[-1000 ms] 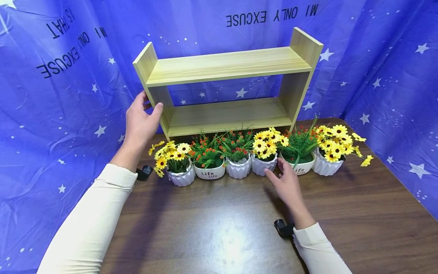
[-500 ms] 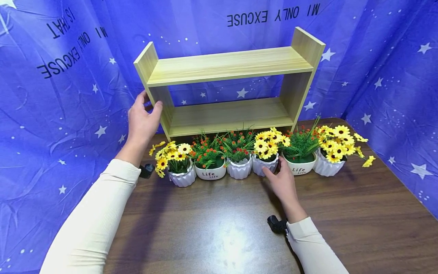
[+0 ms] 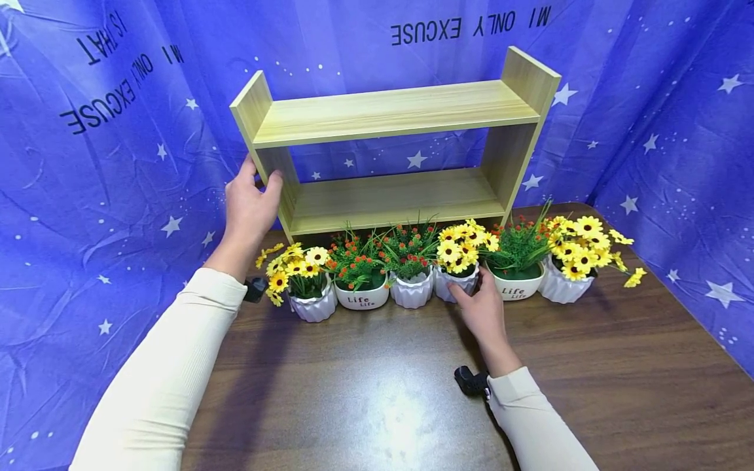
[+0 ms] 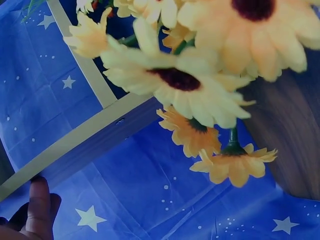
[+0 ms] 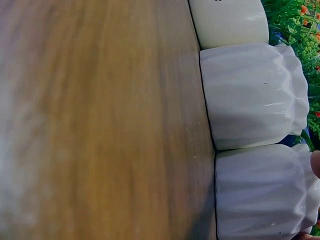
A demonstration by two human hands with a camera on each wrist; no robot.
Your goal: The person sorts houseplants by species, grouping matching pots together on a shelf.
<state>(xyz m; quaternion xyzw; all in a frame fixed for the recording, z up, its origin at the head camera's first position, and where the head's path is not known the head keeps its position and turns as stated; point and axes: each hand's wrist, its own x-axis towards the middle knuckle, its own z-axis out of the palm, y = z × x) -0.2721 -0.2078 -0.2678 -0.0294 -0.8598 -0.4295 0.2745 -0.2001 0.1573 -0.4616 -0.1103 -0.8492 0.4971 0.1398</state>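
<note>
My left hand (image 3: pixel 252 208) holds the left side panel of a light wooden two-tier shelf (image 3: pixel 394 112), thumb on its inner side and fingers outside. In the left wrist view, fingers (image 4: pixel 37 207) touch the edge of that panel (image 4: pixel 75 145). My right hand (image 3: pixel 485 315) grips a white fluted flowerpot (image 3: pixel 446 285) of yellow daisy-like flowers (image 3: pixel 458 248), thumb at its front and fingers at its right side. The right wrist view shows this pot (image 5: pixel 260 192) standing on the table, with the thumb (image 5: pixel 316 163) at its rim.
In front of the shelf, more potted plants line the brown wooden table (image 3: pixel 330 392): yellow flowers (image 3: pixel 294 265) at left, red-flowered greenery in a "Life" pot (image 3: pixel 362 298) and a fluted pot (image 3: pixel 411 290), another "Life" pot (image 3: pixel 521 286), and yellow flowers (image 3: pixel 583 242) at right. A blue starry curtain (image 3: pixel 665 85) hangs behind.
My right hand has moved slightly left and closed its thumb and fingers around the flowerpot. My left hand has shifted a little right against the shelf's side panel.
</note>
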